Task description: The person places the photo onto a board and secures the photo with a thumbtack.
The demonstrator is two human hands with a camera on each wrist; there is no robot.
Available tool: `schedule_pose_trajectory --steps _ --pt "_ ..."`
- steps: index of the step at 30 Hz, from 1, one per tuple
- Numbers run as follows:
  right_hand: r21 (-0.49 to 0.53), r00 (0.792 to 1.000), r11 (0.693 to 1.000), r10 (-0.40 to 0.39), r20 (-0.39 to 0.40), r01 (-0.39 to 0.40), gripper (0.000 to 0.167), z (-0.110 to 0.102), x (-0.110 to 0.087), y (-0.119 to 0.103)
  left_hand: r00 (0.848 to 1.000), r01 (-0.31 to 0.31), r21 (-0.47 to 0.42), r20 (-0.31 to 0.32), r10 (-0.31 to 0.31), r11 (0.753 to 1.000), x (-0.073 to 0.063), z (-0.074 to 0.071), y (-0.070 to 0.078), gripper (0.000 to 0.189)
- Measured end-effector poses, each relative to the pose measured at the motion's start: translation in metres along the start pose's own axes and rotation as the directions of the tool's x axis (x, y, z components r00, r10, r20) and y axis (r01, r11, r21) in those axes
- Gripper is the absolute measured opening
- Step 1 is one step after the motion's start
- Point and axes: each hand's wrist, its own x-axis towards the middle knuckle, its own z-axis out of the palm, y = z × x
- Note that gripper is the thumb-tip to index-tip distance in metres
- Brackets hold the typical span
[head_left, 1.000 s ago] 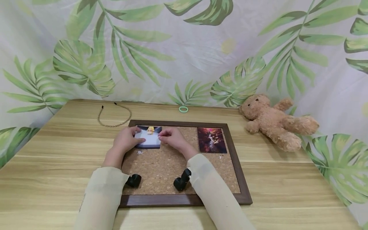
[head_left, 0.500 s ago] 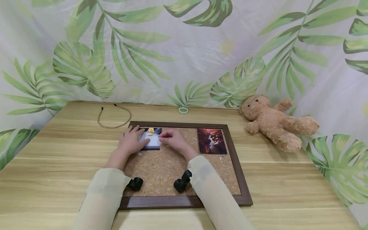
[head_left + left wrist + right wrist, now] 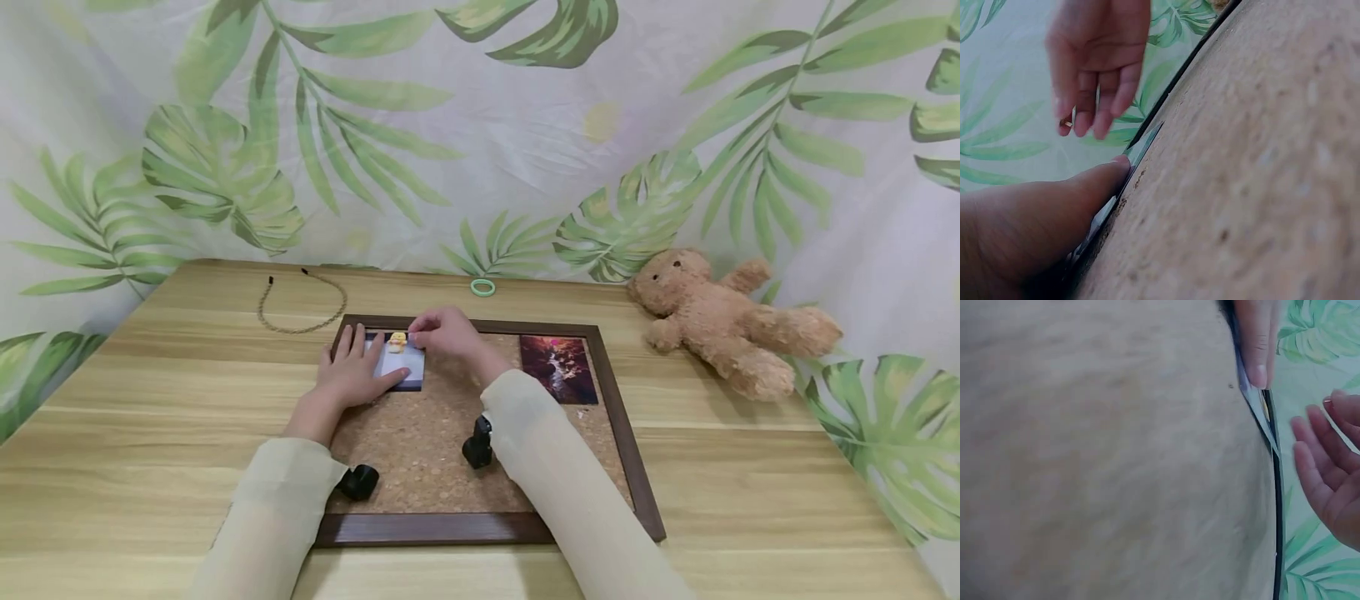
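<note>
My left hand (image 3: pixel 351 371) lies with fingers spread over the left part of a photo (image 3: pixel 412 375), pressing it to the framed cork board (image 3: pixel 420 458). A yellow cartoon figure (image 3: pixel 397 342) shows at the photo's top. My right hand (image 3: pixel 453 337) is raised at the photo's upper right corner, thumb and forefinger pinching a small pin (image 3: pixel 1067 123) with a metallic glint. In the right wrist view, the right hand (image 3: pixel 1335 475) is apart from the photo edge (image 3: pixel 1254 400), which the left thumb holds down.
A dark red photo (image 3: pixel 558 371) with a pink dot at its top lies at the board's upper right. Beyond the board are a chain necklace (image 3: pixel 268 323) and a green ring (image 3: pixel 483 287). A teddy bear (image 3: pixel 720 312) lies at the right.
My left hand has shifted from holding the photo's left edge to lying spread over it. My right hand has risen from the photo's right edge toward its top right corner.
</note>
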Motion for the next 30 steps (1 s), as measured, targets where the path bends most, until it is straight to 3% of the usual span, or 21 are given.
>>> schedule_pose_trajectory --steps 5,9,15,30 --pt "0.150 0.988 0.985 0.104 -0.114 -0.087 0.012 0.011 0.014 -0.002 1.000 -0.003 0.002 0.000 0.003 1.000 -0.001 0.000 0.002 0.084" --pt "0.247 0.976 0.965 0.134 -0.172 -0.089 0.012 0.026 0.022 0.004 1.000 0.005 0.012 -0.003 -0.005 1.000 -0.001 0.001 0.002 0.083" --pt "0.163 0.954 0.982 0.139 -0.266 -0.098 0.009 0.036 0.025 0.012 1.000 -0.001 0.000 -0.013 0.001 1.000 -0.002 0.001 0.002 0.082" --pt "-0.102 0.954 0.986 0.097 -0.285 -0.131 0.010 0.042 0.027 0.016 1.000 0.013 -0.008 -0.011 -0.013 1.000 -0.002 -0.003 0.004 0.081"
